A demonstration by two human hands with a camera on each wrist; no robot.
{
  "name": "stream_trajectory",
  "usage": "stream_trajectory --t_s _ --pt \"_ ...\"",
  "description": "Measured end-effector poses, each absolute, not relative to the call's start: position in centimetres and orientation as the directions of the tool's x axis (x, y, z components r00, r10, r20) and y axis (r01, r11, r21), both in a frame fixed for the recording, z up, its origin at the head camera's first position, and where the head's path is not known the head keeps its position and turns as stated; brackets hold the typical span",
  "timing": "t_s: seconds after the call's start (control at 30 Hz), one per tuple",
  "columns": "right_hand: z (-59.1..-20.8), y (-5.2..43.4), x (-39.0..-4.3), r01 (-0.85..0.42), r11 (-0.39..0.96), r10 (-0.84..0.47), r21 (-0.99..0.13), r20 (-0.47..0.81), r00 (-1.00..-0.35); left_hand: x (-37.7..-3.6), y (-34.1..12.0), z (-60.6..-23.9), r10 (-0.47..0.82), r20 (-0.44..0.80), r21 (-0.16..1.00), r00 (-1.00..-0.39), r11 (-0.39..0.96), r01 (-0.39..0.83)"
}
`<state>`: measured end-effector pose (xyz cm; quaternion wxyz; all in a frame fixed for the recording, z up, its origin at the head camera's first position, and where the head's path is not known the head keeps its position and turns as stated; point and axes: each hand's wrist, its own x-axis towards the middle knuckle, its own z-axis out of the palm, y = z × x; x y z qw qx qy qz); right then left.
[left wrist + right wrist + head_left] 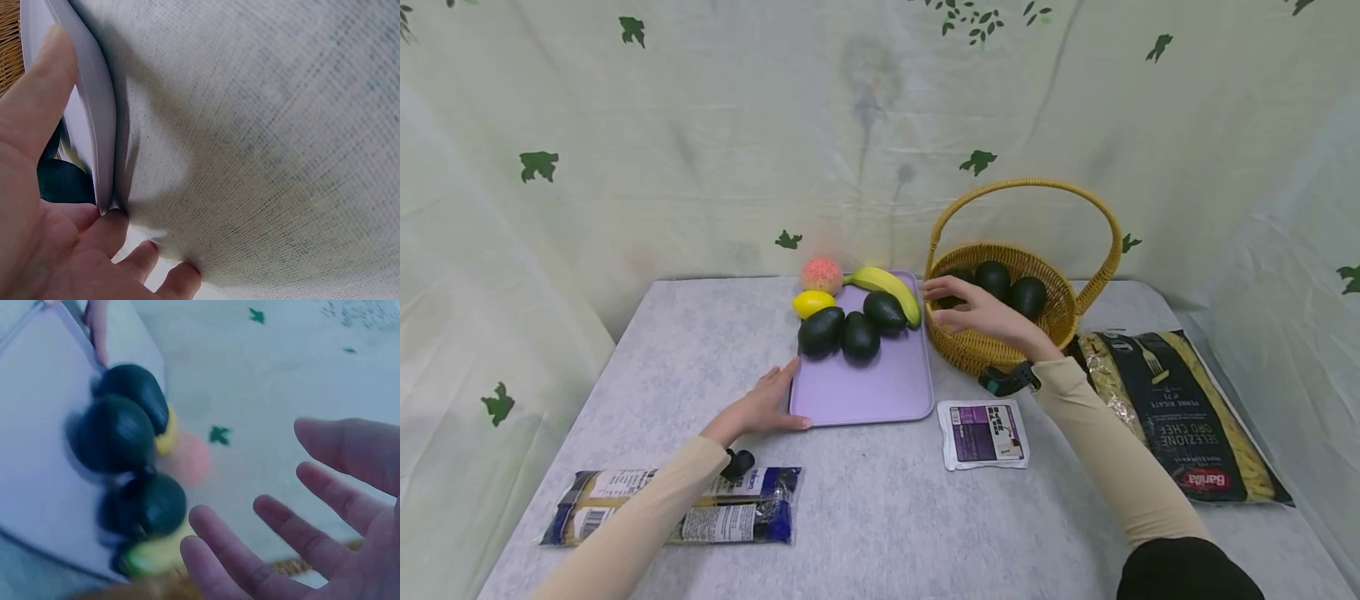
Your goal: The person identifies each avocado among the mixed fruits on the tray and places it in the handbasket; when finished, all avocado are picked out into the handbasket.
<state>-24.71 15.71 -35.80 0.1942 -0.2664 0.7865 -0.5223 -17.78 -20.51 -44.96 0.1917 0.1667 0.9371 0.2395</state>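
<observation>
My left hand (pixel 763 406) touches the left edge of a purple tray (pixel 872 398), thumb at its front corner, fingers spread along its side. On the tray lie three dark avocados (pixel 860 337) and a banana (pixel 887 292); a lemon (pixel 813 303) and a pink round fruit (pixel 822 275) sit at its back left corner. My right hand (pixel 988 317) is over the left rim of a wicker basket (pixel 977 350), fingers loosely spread with nothing between them. Inside the basket are several dark avocados (pixel 1027 297), one partly hidden by that hand.
A white and purple packet (pixel 984 434) lies in front of the basket. To the right is a large bag of penne pasta (pixel 1180 408). Another pasta packet (pixel 722 521) lies at front left, partly under my left forearm. A leaf-patterned curtain (pixel 737 150) hangs behind the table.
</observation>
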Motion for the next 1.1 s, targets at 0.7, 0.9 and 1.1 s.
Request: stream_trajectory --t_s 0.7,0.9,1.1 --pt "-41.8 6.6 -26.8 -0.358 0.430 -0.718 -0.829 -0.074 -0.692 -17.8 -20.4 -44.8 0.388 -0.288 0.506 -0.875 0.838 0.204" --pt "-42.5 4.8 -27.0 -0.465 0.537 -0.698 -0.704 -0.062 -0.713 -17.8 -20.4 -44.9 0.387 -0.296 0.506 -0.873 0.839 0.201" --pt "-42.6 4.0 -26.5 -0.433 0.607 -0.621 -0.666 -0.057 -0.782 -17.7 -20.5 -44.9 0.395 -0.291 0.517 -0.871 0.831 0.204"
